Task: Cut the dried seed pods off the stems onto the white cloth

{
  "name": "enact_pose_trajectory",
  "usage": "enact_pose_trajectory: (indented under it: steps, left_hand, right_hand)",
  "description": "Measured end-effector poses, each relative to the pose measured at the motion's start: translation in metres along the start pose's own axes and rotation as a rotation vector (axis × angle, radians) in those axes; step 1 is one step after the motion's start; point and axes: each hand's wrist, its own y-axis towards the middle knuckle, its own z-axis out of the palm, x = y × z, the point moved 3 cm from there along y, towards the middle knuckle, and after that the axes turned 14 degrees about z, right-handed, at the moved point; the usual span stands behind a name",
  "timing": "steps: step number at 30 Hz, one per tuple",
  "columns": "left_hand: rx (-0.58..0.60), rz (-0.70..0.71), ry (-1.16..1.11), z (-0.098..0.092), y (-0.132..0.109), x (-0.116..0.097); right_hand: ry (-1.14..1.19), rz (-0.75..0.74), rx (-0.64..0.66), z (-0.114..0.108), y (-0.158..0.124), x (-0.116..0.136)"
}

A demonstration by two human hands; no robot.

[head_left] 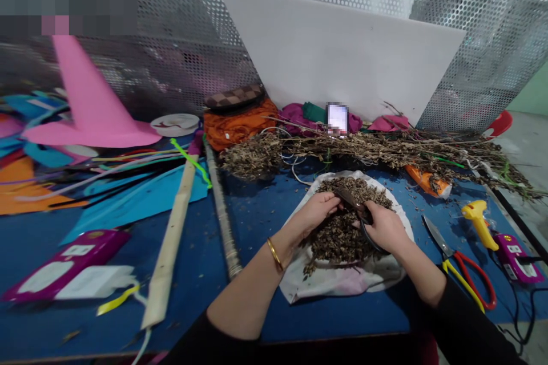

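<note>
A pair of dark-bladed scissors (349, 198) with black handles is gripped in my right hand (382, 227). Its blades point left, toward my left hand (317, 211), whose fingers are pinched close to the tips. What sits between those left fingers is too small to make out. Beneath both hands lies a heap of dried brown plant bits (336, 239), piled on a white cloth (323, 285). Behind it stretches a long bundle of dried stalks (368, 151).
On the right rest large scissors (454, 256), a yellow glue gun (479, 222) and a purple box (518, 259). Leftward are a wooden stick (171, 245), a thin pole (222, 217), a pink cone hat (88, 102) and blue sheets (132, 197). A white board (342, 51) leans behind.
</note>
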Motion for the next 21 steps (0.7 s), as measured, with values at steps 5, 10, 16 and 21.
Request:
enact_pose_trajectory:
  steps: [5, 10, 16, 21]
  left_hand:
    - [-0.072, 0.035, -0.073, -0.005, -0.004, -0.011]
    - [-0.073, 0.018, -0.034, -0.004, -0.002, -0.007]
    - [-0.008, 0.009, 0.068, -0.002, 0.0, 0.001]
    - [-0.037, -0.035, 0.015, -0.004, -0.002, -0.002]
  right_hand:
    - [0.066, 0.024, 0.012, -0.004, -0.001, -0.003]
    - [0.07, 0.007, 0.016, -0.005, -0.002, -0.001]
    - [0.018, -0.009, 0.014, -0.004, -0.002, 0.0]
    - [0.027, -0.006, 0.064, -0.005, -0.001, 0.0]
